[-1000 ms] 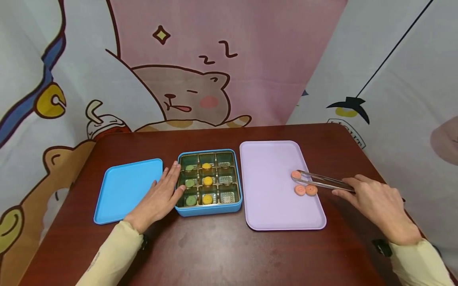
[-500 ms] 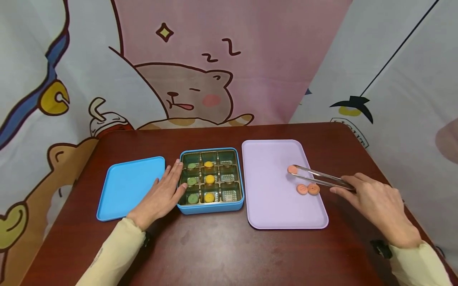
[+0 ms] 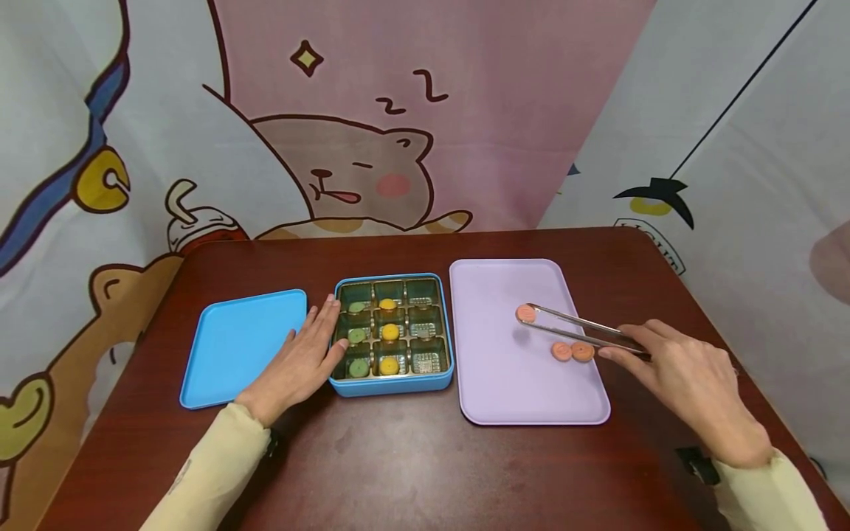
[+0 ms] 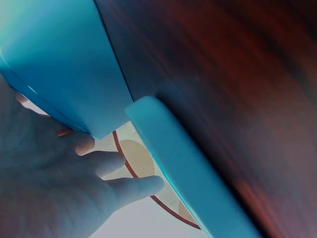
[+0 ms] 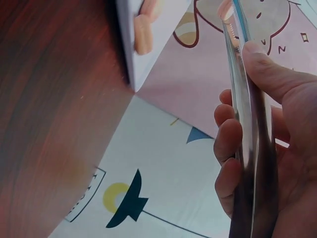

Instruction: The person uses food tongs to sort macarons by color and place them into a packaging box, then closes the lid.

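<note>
My right hand (image 3: 687, 383) grips metal tongs (image 3: 584, 323), thumb on one arm and fingers curled round the other, as the right wrist view shows. The tongs' tips pinch a round orange-pink piece (image 3: 526, 314), raised over the lilac tray (image 3: 491, 391) with a shadow beneath it. Two similar pieces (image 3: 561, 351) lie side by side on the tray's right part. My left hand (image 3: 292, 365) rests with straight fingers along the left wall of a blue box (image 3: 392, 386). Green pieces (image 3: 358, 368) fill its left column of compartments, yellow pieces (image 3: 389, 366) the middle one; the right column holds none.
A flat blue lid (image 3: 239, 346) lies left of the box, partly behind my left hand; its edge (image 4: 188, 168) shows close by in the left wrist view. All stand on a dark red-brown table (image 3: 398, 464). A printed cartoon curtain (image 3: 491, 110) hangs behind.
My right hand has moved left with the tongs, lifting the pinched orange-pink piece from beside the other two toward the tray's middle. The left hand stays at the box.
</note>
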The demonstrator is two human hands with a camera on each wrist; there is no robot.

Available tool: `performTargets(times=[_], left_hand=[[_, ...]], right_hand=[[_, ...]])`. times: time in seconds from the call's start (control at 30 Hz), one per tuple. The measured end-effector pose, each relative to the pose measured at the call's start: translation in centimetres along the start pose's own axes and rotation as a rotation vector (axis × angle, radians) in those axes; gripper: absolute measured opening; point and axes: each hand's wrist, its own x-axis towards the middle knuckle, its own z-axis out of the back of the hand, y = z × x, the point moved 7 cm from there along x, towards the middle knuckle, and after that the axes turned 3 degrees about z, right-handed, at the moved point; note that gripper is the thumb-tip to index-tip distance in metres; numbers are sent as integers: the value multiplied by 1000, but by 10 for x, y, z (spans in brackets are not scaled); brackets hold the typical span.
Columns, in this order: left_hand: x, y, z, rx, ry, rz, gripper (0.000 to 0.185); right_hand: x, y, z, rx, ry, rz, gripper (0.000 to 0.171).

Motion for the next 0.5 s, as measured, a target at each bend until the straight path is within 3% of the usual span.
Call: performTargets(times=[0.33,0.5], left_hand=[[0,0,0,-2,2,6,73],[1,0,0,-4,1,9,73]], right_hand=[[7,19,5,19,-36,66,43],[10,27,7,33,-53,94,69]])
